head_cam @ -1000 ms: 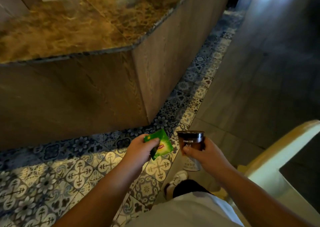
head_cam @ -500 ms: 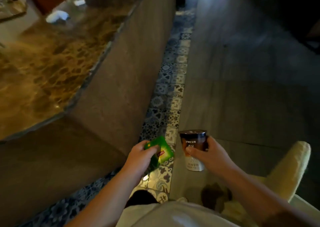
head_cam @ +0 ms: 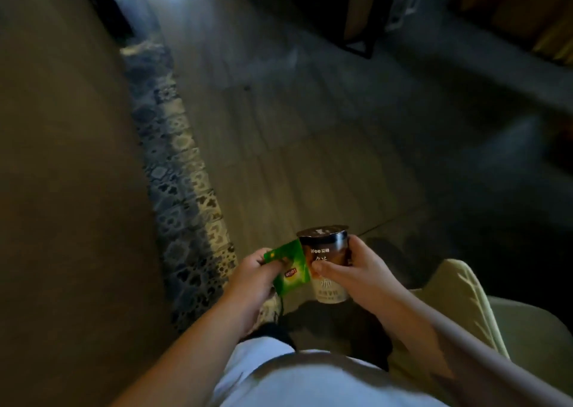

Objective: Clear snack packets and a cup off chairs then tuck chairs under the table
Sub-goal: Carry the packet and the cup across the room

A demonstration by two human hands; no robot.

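Dim wood floor now fills the view as the left hand pinches a green snack packet, brought against the cup gripped by the right hand, both cleared for carrying away.

The cup carries white print on its dark upper band: the Latin letters "ifee" can be read, cut off at the left by the green packet, followed by two Chinese characters too small to make out. Below these, larger Chinese characters run down the cup's front and onto its pale lower part, blurred beyond reading. The green packet bears a small red and yellow logo, seen upside down; it looks like "Lipton", though the letters are not sharp
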